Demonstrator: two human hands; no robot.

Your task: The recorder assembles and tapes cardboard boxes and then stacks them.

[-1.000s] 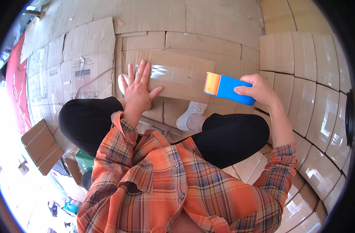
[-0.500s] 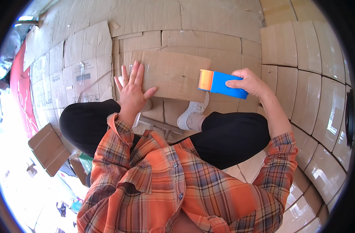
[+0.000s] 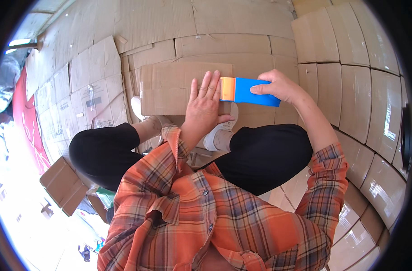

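Observation:
A flat brown cardboard box [image 3: 165,88] lies crosswise in front of me, above my feet. My left hand [image 3: 203,106] rests on its right part, palm down with the fingers stretched out. Those fingertips are beside the orange front of a blue tape dispenser [image 3: 255,92], at the box's right end. My right hand [image 3: 280,88] grips the dispenser's blue body from the right, thumb on top. Whether tape is stuck to the cardboard under the dispenser is hidden.
Stacked, taped cartons [image 3: 355,90] form a wall on the right. Flattened cardboard sheets [image 3: 152,20] cover the far side and left. An open carton [image 3: 64,185] stands at lower left, near a red sheet [image 3: 27,117]. My bent knees flank the work.
My left hand has slid rightward along the box from its left end to near the dispenser. The dispenser in my right hand has shifted slightly left and up.

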